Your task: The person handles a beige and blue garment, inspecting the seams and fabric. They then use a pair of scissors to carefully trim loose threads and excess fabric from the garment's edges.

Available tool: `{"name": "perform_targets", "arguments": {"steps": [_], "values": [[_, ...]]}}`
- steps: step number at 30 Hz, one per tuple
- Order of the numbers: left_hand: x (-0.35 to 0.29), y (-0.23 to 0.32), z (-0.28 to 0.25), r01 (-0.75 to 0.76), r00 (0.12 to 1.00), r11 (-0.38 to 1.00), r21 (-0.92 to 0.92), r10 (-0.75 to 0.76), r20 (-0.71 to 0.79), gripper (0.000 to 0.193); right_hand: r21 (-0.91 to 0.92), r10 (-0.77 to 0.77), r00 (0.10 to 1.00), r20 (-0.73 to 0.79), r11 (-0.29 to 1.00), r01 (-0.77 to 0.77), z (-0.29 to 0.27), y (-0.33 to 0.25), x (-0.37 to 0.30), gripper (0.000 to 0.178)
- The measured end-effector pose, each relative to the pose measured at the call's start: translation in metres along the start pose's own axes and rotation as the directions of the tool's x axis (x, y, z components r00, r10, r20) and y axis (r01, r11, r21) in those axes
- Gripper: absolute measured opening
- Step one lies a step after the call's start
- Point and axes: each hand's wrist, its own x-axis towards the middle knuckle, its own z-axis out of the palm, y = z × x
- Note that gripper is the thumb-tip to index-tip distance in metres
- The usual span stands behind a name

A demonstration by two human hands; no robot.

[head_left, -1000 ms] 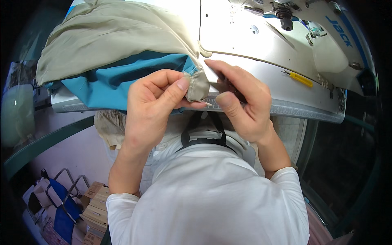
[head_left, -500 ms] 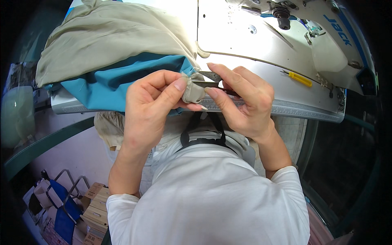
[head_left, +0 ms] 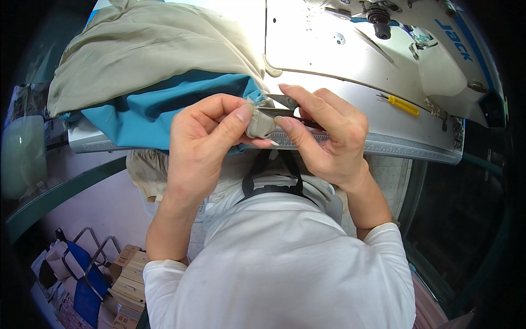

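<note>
Between thumb and fingers, my left hand (head_left: 205, 137) pinches the gathered end of a fabric piece, beige (head_left: 261, 127) at the tip with a bit of teal at its top. Dark metal thread snips (head_left: 286, 104) are gripped in my right hand (head_left: 331, 131), blades apart and pointing left. The blade tips reach the seam of the beige end, right by my left thumb. From there the cloth spreads left over the table: a teal fabric part (head_left: 159, 107) in front and a large beige fabric part (head_left: 153, 46) behind it.
A white sewing machine (head_left: 444, 60) stands at the back right. On the table lie a yellow-handled seam ripper (head_left: 402, 105) and long slim tweezers (head_left: 373, 46). A ruler strip (head_left: 394, 148) runs along the front edge. Wooden drawers (head_left: 130, 285) and a blue folding chair (head_left: 90, 290) are at lower left.
My left hand and the pinched fabric end have shifted very slightly to the right. The snips and my right hand look almost unmoved.
</note>
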Motion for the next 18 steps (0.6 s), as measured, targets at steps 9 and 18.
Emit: {"name": "perform_targets", "arguments": {"steps": [9, 18], "values": [[-0.0009, 0.0001, 0.0001, -0.001, 1.0, 1.0, -0.006, 0.001, -0.008, 0.022, 0.007, 0.003, 1.0, 0.003, 1.0, -0.003, -0.0009, -0.0015, -0.0015, 0.035], [-0.0005, -0.0003, 0.0003, 0.001, 1.0, 1.0, 0.009, -0.001, -0.006, 0.021, 0.02, 0.021, 1.0, 0.01, 1.0, -0.021, -0.0011, -0.0012, -0.0025, 0.035]]}}
